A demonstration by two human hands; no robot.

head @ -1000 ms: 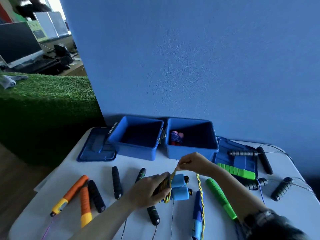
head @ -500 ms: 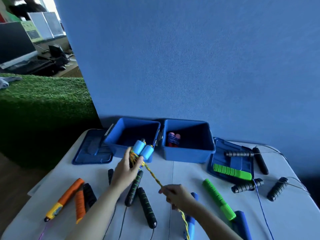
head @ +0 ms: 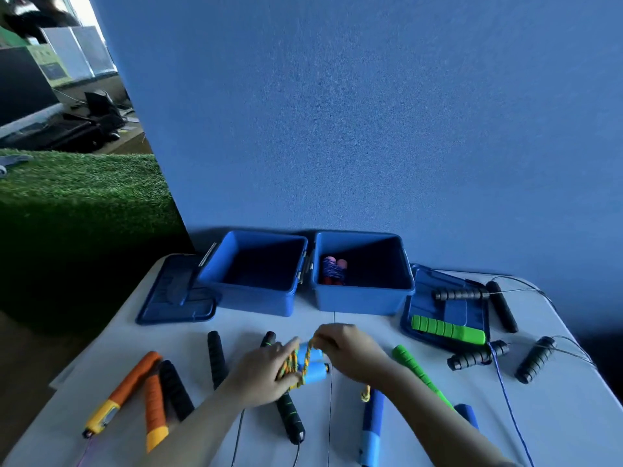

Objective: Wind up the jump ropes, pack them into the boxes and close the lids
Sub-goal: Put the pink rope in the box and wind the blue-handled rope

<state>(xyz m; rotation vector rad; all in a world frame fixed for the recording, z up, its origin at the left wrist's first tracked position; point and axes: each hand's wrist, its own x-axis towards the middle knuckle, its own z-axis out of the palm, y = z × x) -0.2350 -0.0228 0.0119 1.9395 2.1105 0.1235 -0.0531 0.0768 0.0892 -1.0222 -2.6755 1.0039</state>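
Note:
My left hand (head: 261,372) grips two light-blue jump-rope handles (head: 315,365) held side by side, with yellow braided cord (head: 293,364) wound around them. My right hand (head: 350,352) pinches the cord just above the handles; a short tail (head: 365,394) hangs below that wrist. Both hands are low over the white table (head: 556,416), in front of two open blue boxes. The left box (head: 253,298) looks empty. The right box (head: 362,299) holds a wound rope with red handles (head: 333,271).
Two blue lids lie flat, one left (head: 175,298) and one right (head: 448,301) of the boxes. Loose ropes are scattered about: orange handles (head: 135,389), black handles (head: 215,358), green handles (head: 448,330), a blue handle (head: 372,429), black foam handles (head: 536,358). A blue wall stands behind.
My left hand has come down from near the left box with the blue handles. My right hand has moved up to the handles, taking up the slack cord.

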